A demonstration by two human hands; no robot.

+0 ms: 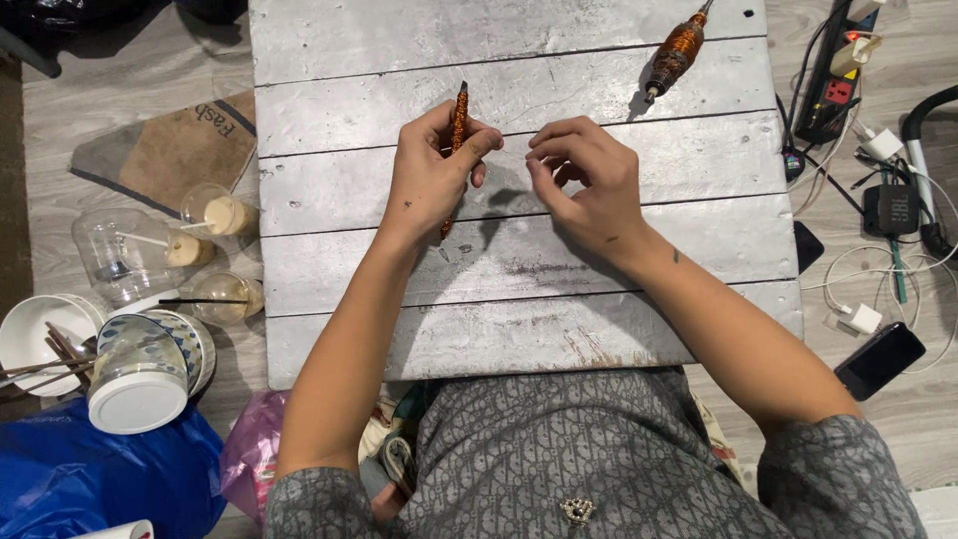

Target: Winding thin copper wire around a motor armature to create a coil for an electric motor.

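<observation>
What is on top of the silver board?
On the board lie a copper-wound tool and both hands: the left hand holds a beaded stick; anything inside the right hand is hidden.

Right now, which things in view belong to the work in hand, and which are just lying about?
In use:
left hand gripping the thin orange stick
right hand, fingers pinched, contents too small to tell
grey board

Lying about:
thicker orange tool on the board's far edge
cups and bowls on the floor
power strip with cables
phone
blue bag

Plastic cups [215, 213], power strip [833, 90], perhaps phone [879, 359].
</observation>
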